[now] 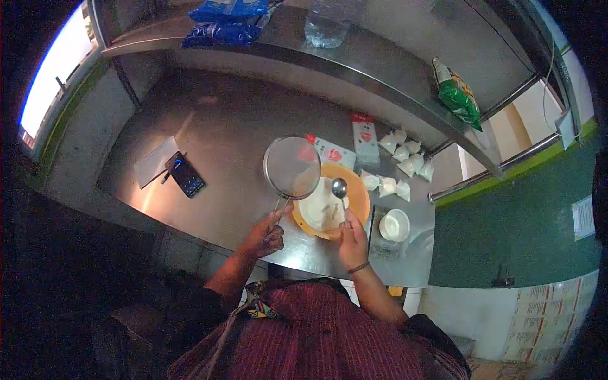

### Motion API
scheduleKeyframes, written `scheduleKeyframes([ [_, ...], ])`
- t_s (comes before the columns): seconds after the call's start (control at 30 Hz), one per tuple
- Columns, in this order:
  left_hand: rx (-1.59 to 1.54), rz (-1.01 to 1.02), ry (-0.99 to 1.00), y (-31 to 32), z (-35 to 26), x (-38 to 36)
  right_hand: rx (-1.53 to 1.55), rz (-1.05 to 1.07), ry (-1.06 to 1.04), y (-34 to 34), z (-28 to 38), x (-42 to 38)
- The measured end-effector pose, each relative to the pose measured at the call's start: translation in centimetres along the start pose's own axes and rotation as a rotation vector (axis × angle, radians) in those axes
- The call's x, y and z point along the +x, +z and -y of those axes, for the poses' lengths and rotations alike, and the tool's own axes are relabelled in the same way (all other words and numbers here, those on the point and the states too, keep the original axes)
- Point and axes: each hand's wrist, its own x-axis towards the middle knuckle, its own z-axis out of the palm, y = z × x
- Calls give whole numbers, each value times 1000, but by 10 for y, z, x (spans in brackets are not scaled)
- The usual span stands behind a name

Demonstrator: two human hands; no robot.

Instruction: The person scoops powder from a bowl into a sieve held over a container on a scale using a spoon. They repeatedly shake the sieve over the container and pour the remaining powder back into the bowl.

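My left hand (266,235) is closed round the handle of a round fine-mesh sieve (290,166), which is held up over the steel table and overlaps the left rim of an orange bowl. White powder lies in the orange bowl (362,202). Held by its handle in my right hand (352,239), a metal spoon (339,188) is above the powder with its bowl pointing away from me. To the right, a white tub (394,225) with white contents stands on what looks like a flat scale (384,251).
Several small tied bags of white powder (410,158) and two red-and-white packets (365,140) lie behind the bowl. A phone (185,175) and a notebook (156,163) rest at left. Overhead, a shelf (367,69) carries blue packs (221,33) and a green bag (458,99).
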Motion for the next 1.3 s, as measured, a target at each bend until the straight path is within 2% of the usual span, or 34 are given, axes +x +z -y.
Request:
scheduleKeyframes([
  [0.03, 58, -2, -3, 1, -2, -2, -1, 1, 3, -8, 6, 0],
  [0.1, 115, -2, -11, 7, -7, -3, -236, 72, 3, -27, 21, 2],
  [0.17, 571, -6, 96, 14, -13, -4, -335, 106, 30, -42, 33, 2],
  [0.27, 524, 31, 27, 10, -21, -1, -440, 190, 42, -56, 47, 7],
  [0.3, 524, 30, 23, 15, -24, 0, -601, 256, 33, -58, 51, 11],
  [0.33, 603, 17, 36, 21, -26, 1, -761, 321, 23, -60, 52, 14],
  [0.43, 778, -46, 36, 45, -33, 2, -896, 355, -23, -61, 46, 26],
  [0.47, 875, -100, 28, 52, -33, 3, -892, 356, -23, -61, 41, 30],
  [0.57, 962, -86, 42, 59, -32, 7, -958, 325, -4, -55, 42, 42],
  [0.63, 931, -90, 66, 56, -25, 10, -935, 375, 60, -51, 62, 48],
  [0.77, 846, -117, 141, 60, -16, 15, -920, 360, 131, -42, 47, 66],
  [0.83, 877, -156, 141, 53, -13, 16, -906, 431, 200, -37, 59, 72],
  [0.97, 897, -195, 209, 42, -6, 18, -918, 478, 118, -36, 53, 71],
  [1.07, 884, -205, 168, 44, -8, 18, -886, 520, 20, -33, 44, 74],
  [1.13, 934, -233, 170, 40, -5, 20, -921, 620, -56, -32, 39, 77],
  [1.3, 1074, -207, 192, 41, -5, 18, -964, 714, -61, -27, 31, 80],
])
